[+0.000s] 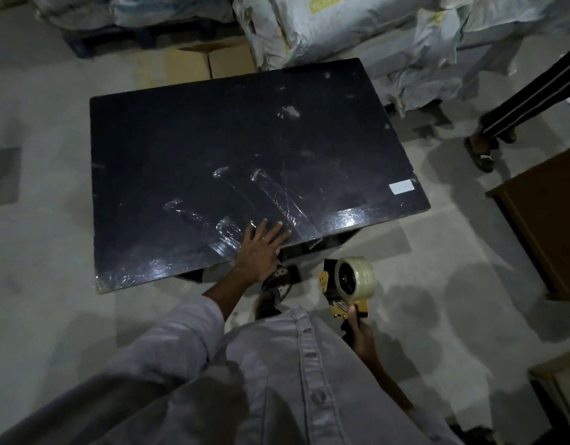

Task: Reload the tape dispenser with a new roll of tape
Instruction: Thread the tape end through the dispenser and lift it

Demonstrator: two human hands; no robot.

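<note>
Fingers (352, 311) of the right hand (362, 340) are wrapped round the handle of the tape dispenser (343, 292), with the roll of tape (357, 277) seated just above them — held off the table (213, 139), over the floor. The left hand (261, 252) lies flat, fingers spread, on the table's near edge, touching strips of clear tape (277, 200) stuck beyond the fingertips.

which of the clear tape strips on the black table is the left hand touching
The left hand rests on the long strip running toward the near edge of the black table; the crumpled strip lies farther left, untouched.
</note>
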